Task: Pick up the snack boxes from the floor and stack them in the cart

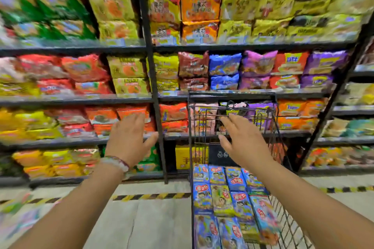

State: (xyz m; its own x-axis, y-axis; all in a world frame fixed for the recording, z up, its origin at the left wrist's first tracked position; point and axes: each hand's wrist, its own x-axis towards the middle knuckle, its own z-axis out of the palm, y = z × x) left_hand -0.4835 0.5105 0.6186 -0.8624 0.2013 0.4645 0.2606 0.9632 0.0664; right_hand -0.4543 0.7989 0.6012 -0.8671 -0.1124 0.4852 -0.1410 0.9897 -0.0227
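- Both arms were stretched forward at chest height toward the shelving; view blurred, more so at the left edge.
- Left hand (129,137) was spread flat, fingers straight and apart, thumb out to the right, holding nothing. It hung in front of the orange and red noodle packs (101,116) on a lower shelf; whether it touched them could not be told. A bracelet (116,162) sat on that wrist.
- Right hand (242,141) was likewise flat and spread, fingers apart, empty, raised over the far end of the wire shopping cart (230,95), just in front of its front grille.
- Snack boxes (228,200) lay in the cart basket, below and nearer than the right hand, well apart from the left. They were blue and green cartons with cartoon figures, packed face up, side by side in rows across the basket.
- The cart stood right of centre, its nose against the shelf rack (150,62).
- A yellow carton (182,157) sat on the bottom shelf behind the cart's front grille.
- Shelves held bagged noodles in yellow, orange, red, blue and purple (257,64).
- Black-and-yellow hazard tape (149,196) ran along the floor at the rack's foot.
- Blurred colourful shapes showed at the lower left floor edge; what they were could not be told.
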